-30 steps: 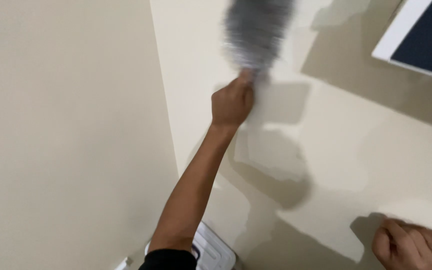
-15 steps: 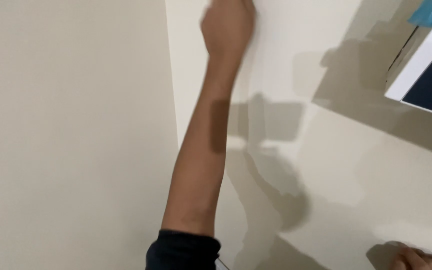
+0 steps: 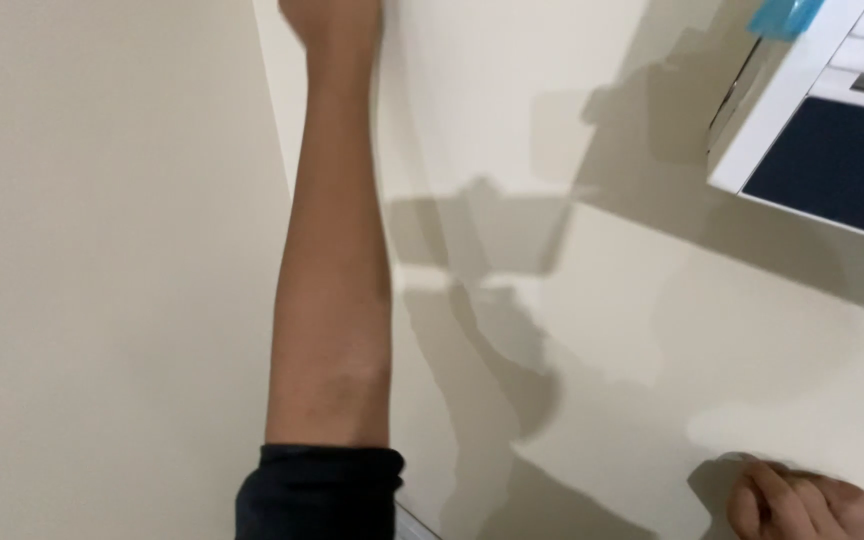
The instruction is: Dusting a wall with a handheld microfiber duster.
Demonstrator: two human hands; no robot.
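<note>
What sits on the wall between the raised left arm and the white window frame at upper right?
Head view: bare cream wall with only shadows between the left arm and the window frame; nothing hangs there.

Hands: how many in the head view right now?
2, both partly cut off. The left hand is raised at the top edge by the wall corner, mostly out of frame. The right hand is a closed fist at the bottom right, against the cream wall.

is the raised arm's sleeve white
No, the sleeve at the base of the raised left arm is black, ending just below the bare forearm.
</note>
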